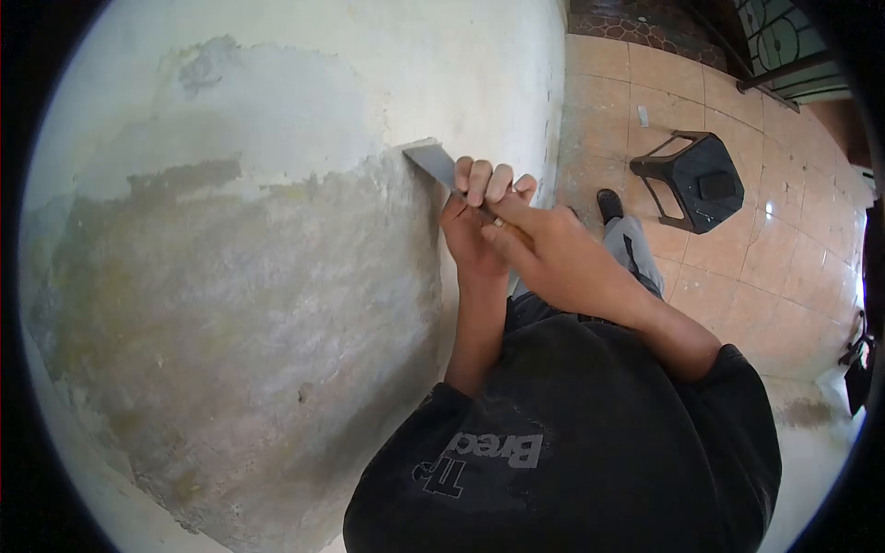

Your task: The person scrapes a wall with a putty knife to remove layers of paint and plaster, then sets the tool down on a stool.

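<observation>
Scraper [431, 162]: flat grey metal blade, broad and straight-edged, set against the wall at the border between pale coat and bare patch; handle hidden inside the grip.

Left hand [472, 221]: fingers curled tight round the scraper's handle, fingertips showing over the top, just right of the blade.

Right hand [553, 253]: wrapped over the left hand and the handle end, closed firmly, forearm running back to a short dark sleeve.

Wall [277, 276]: fills the left of the view. Upper part smooth, whitish, chalky coat with a ragged lower edge. Lower part stripped to rough grey-brown plaster, mottled with yellowish and greenish stains and small pits.

Shirt [572, 442]: black fabric, near, with grey printed lettering seen upside down.

Trousers [636, 253]: grey cloth, one leg visible beyond the hands, ending in a dark shoe [608, 205].

Floor [737, 276]: square glazed tiles, orange-tan, with dark grout lines, right of the wall.

Stool [696, 178]: black moulded plastic, square seat, splayed legs, tipped on its side on the tiles, far right, well apart from the hands.
</observation>
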`<state>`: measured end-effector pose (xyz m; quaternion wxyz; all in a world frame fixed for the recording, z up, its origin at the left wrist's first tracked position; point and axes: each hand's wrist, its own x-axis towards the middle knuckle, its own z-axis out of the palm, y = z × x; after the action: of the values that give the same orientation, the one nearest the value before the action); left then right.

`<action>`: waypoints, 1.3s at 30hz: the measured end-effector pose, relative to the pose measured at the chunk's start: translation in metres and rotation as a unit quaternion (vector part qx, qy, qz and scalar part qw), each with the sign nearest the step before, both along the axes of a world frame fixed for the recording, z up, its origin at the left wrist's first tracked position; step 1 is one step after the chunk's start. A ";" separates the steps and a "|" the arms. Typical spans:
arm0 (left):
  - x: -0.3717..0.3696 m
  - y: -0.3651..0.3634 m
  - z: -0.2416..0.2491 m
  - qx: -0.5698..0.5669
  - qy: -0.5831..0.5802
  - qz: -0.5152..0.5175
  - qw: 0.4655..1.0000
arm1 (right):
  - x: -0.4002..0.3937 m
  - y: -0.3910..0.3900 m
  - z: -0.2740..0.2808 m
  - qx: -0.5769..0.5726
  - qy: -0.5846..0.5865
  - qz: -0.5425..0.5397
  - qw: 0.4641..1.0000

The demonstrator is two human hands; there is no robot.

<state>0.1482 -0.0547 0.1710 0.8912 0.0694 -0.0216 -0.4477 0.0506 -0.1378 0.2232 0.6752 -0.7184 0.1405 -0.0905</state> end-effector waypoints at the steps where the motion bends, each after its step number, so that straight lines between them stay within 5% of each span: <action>1: -0.002 0.001 -0.003 -0.008 0.001 0.009 1.000 | -0.002 0.000 -0.001 0.000 -0.004 0.010 1.000; 19: 0.000 0.001 -0.012 -0.013 0.041 0.005 0.999 | 0.000 0.001 -0.003 -0.001 0.073 0.022 0.997; 39: 0.010 0.002 -0.002 -0.009 0.002 -0.007 1.000 | 0.006 0.007 0.007 -0.020 0.031 -0.009 0.999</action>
<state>0.1583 -0.0525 0.1688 0.8889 0.0598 -0.0243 -0.4536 0.0562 -0.1305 0.2303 0.6556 -0.7327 0.1657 -0.0772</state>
